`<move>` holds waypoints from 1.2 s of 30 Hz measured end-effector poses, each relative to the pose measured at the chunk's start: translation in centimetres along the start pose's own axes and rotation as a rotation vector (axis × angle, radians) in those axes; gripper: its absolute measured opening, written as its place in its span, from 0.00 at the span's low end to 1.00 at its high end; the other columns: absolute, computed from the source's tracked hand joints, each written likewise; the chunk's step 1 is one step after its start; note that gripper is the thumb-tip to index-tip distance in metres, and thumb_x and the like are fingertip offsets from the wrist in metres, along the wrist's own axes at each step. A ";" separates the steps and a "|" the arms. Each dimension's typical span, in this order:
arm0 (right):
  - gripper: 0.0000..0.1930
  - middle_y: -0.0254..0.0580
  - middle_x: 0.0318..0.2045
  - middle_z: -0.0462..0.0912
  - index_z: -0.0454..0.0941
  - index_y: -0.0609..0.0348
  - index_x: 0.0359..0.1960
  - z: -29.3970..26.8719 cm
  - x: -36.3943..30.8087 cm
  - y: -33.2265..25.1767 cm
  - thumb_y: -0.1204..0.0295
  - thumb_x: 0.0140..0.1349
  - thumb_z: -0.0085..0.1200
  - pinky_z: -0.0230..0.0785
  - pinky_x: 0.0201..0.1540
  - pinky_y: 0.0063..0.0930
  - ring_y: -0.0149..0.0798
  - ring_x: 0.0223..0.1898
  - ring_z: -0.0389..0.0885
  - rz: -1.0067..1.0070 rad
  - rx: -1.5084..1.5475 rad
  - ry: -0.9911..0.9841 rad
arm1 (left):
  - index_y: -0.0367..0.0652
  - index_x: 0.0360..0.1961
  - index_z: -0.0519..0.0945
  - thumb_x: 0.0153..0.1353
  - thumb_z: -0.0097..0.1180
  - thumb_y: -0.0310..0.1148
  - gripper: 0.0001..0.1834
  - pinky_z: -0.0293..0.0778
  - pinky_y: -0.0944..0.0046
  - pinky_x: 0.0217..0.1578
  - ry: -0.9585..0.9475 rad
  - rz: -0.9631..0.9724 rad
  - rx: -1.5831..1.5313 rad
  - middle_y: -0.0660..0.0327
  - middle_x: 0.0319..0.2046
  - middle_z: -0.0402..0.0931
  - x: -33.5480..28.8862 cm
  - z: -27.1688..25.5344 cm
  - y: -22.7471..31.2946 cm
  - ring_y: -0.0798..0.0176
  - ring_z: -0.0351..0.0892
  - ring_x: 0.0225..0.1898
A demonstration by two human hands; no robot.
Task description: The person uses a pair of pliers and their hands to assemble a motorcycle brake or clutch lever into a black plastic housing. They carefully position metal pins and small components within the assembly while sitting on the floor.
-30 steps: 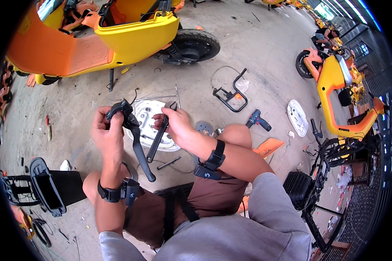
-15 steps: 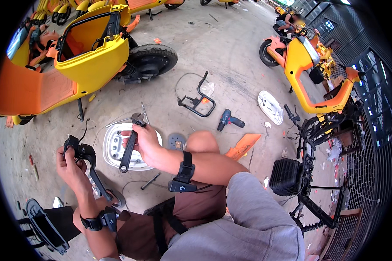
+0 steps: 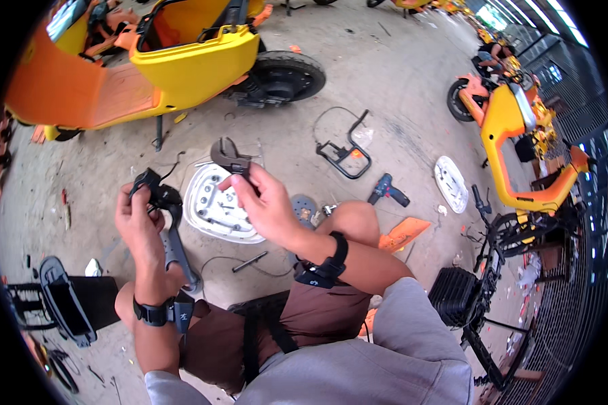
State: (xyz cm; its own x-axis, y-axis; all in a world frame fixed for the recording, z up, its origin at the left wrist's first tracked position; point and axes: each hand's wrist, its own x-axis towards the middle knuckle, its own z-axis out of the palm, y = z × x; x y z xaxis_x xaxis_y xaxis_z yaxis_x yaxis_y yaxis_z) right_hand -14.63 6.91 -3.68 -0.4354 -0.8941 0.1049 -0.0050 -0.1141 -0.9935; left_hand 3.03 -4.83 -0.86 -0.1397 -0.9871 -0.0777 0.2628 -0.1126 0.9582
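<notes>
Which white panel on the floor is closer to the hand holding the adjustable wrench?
The left white panel, partly hidden behind the right hand; the other white panel lies farther right, beyond the cordless drill.

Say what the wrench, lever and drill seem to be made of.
Wrench: likely steel, dark, given its dull metallic sheen. Lever: dark, smooth-looking; metal or plastic, its soft highlights leave that open. Drill: casing probably moulded plastic, matte, judging by its contoured, blue-and-dark body.
</notes>
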 end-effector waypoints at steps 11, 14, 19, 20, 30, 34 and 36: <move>0.23 0.48 0.37 0.83 0.79 0.70 0.51 0.0 -0.8 -3.3 0.73 0.53 0.69 0.73 0.42 0.25 0.35 0.36 0.81 -0.260 -0.366 -0.274 | 0.35 0.41 0.82 0.57 0.59 0.26 0.10 0.58 0.77 0.21 -0.173 0.105 0.209 0.72 0.22 0.75 -0.3 -1.5 0.9 0.82 0.65 0.21; 0.25 0.47 0.34 0.83 0.80 0.69 0.49 0.0 -0.7 -3.6 0.70 0.50 0.71 0.73 0.40 0.26 0.37 0.34 0.81 -0.255 -0.328 -0.269 | 0.34 0.38 0.83 0.57 0.59 0.26 0.09 0.61 0.78 0.25 -0.193 0.118 0.278 0.72 0.24 0.76 -0.8 -1.4 1.3 0.82 0.68 0.25; 0.26 0.46 0.32 0.82 0.81 0.67 0.48 0.0 -0.4 -2.6 0.66 0.47 0.73 0.72 0.38 0.29 0.41 0.32 0.80 -0.353 -0.472 -0.189 | 0.34 0.37 0.84 0.56 0.60 0.26 0.09 0.62 0.79 0.26 -0.199 0.125 0.290 0.72 0.25 0.75 -1.2 -1.1 1.5 0.81 0.68 0.26; 0.26 0.46 0.32 0.82 0.81 0.67 0.47 0.0 -0.4 -2.6 0.66 0.47 0.73 0.72 0.38 0.29 0.41 0.31 0.80 -0.368 -0.497 -0.185 | 0.34 0.37 0.84 0.56 0.59 0.26 0.09 0.62 0.79 0.27 -0.197 0.125 0.288 0.72 0.25 0.75 -1.2 -1.0 1.5 0.81 0.68 0.26; 0.24 0.43 0.29 0.82 0.83 0.67 0.46 0.5 -0.9 -3.2 0.72 0.44 0.74 0.70 0.32 0.23 0.31 0.28 0.78 -0.286 -0.540 -0.170 | 0.33 0.35 0.84 0.53 0.59 0.25 0.08 0.60 0.78 0.23 -0.189 0.222 0.394 0.73 0.21 0.72 -1.3 -0.7 1.1 0.81 0.65 0.23; 0.24 0.44 0.28 0.82 0.83 0.67 0.44 0.4 -0.8 -3.3 0.68 0.45 0.74 0.70 0.30 0.25 0.33 0.26 0.78 -0.316 -0.560 -0.185 | 0.34 0.34 0.84 0.53 0.59 0.25 0.08 0.60 0.78 0.23 -0.194 0.260 0.414 0.73 0.20 0.72 -1.4 -0.7 0.9 0.81 0.65 0.23; 0.25 0.45 0.28 0.82 0.83 0.66 0.43 0.3 -0.7 -3.2 0.63 0.46 0.73 0.70 0.28 0.28 0.38 0.23 0.78 -0.328 -0.566 -0.194 | 0.34 0.34 0.84 0.53 0.59 0.25 0.08 0.60 0.78 0.23 -0.197 0.269 0.413 0.73 0.20 0.72 -1.5 -0.7 0.9 0.81 0.65 0.23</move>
State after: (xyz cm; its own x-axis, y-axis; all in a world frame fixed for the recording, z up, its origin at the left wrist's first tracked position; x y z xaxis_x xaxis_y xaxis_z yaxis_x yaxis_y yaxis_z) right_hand -14.05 7.78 -0.59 -0.1619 -0.9194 0.3585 -0.6023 -0.1956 -0.7739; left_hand 4.13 -3.57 -0.08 -0.3063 -0.9305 0.2009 -0.0787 0.2350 0.9688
